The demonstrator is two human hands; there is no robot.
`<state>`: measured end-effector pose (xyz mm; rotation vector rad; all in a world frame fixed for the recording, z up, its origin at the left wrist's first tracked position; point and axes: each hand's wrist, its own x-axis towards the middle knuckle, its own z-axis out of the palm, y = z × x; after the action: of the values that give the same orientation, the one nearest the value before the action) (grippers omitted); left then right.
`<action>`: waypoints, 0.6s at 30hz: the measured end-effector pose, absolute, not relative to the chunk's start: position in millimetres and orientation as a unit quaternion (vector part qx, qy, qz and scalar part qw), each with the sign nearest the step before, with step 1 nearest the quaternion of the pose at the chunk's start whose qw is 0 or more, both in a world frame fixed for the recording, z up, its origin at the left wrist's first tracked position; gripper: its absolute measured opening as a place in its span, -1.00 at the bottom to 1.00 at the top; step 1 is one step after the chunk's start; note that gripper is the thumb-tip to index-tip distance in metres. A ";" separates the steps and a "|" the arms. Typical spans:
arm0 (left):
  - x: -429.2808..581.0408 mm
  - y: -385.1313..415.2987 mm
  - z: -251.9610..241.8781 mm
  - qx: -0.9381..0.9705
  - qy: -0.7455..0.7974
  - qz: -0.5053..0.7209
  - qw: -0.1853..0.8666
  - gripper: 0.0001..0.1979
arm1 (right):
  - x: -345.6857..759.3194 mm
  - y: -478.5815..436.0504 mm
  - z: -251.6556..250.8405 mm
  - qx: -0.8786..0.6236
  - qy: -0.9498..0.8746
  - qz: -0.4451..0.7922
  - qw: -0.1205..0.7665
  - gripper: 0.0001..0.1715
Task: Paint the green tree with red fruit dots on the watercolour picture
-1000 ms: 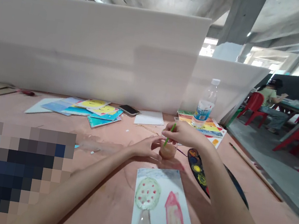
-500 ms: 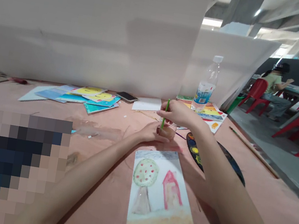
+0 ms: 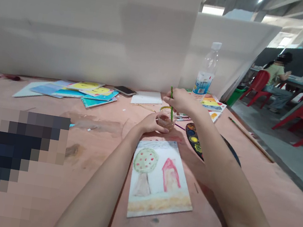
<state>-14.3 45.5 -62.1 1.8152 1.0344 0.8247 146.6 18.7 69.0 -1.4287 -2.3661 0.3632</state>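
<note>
A clear cup [image 3: 166, 122] of brownish water stands on the pink table, and my left hand [image 3: 151, 123] is wrapped round its left side. My right hand [image 3: 181, 100] pinches a green-handled paintbrush [image 3: 172, 107] over the cup; the brush's lower end is down inside the cup. Just in front of the cup lies a painting [image 3: 158, 180] with a round green tree and a red house. To the right is a dark palette [image 3: 193, 139] with paint wells, partly hidden behind my right forearm.
Colourful painted sheets [image 3: 85, 93] lie at the back left beside a phone [image 3: 125, 91] and a white sheet [image 3: 147, 98]. A water bottle [image 3: 203, 79] stands at the back. A long brush [image 3: 251, 140] lies near the right edge. Beyond it, a person [image 3: 278, 78] sits on a red chair.
My right hand has risen slightly from the cup, and more of the cup shows. The brush now leans the other way, its lower end to the right. The view has shifted a little.
</note>
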 end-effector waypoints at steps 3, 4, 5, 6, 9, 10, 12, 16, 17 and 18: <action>-15.8 44.3 -61.1 0.739 0.418 0.318 0.422 -0.37 | 144.8 24.4 63.0 -0.513 -0.829 0.147 0.166 -0.66; -15.9 43.5 -61.1 0.740 0.417 0.314 0.425 -0.37 | 144.1 26.9 60.4 -0.512 -0.828 0.157 0.164 -0.68; -15.8 42.7 -61.3 0.740 0.416 0.311 0.428 -0.38 | 143.5 29.5 58.2 -0.512 -0.827 0.163 0.166 -0.70; -15.6 41.8 -61.5 0.739 0.417 0.309 0.430 -0.38 | 143.2 31.9 56.4 -0.515 -0.824 0.164 0.170 -0.71; -14.9 40.4 -61.9 0.736 0.428 0.314 0.419 -0.39 | 143.9 36.3 53.9 -0.530 -0.814 0.151 0.183 -0.70; -14.8 40.4 -62.0 0.737 0.431 0.315 0.415 -0.40 | 144.0 36.5 53.7 -0.531 -0.813 0.149 0.185 -0.73; -14.8 40.7 -62.3 0.738 0.430 0.317 0.412 -0.40 | 143.1 35.6 53.3 -0.522 -0.817 0.157 0.188 -0.66; -14.9 41.1 -62.7 0.737 0.424 0.313 0.423 -0.41 | 140.6 33.3 52.6 -0.507 -0.818 0.161 0.219 -0.63; -14.9 41.1 -62.7 0.736 0.427 0.314 0.421 -0.41 | 141.2 33.8 52.7 -0.511 -0.815 0.152 0.227 -0.65; -14.8 41.1 -62.7 0.735 0.431 0.315 0.418 -0.42 | 142.5 34.8 52.7 -0.518 -0.811 0.142 0.233 -0.65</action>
<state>-14.8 41.1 -62.7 1.8447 1.0808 0.7892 142.5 34.8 52.7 -1.4218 -2.2272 0.3902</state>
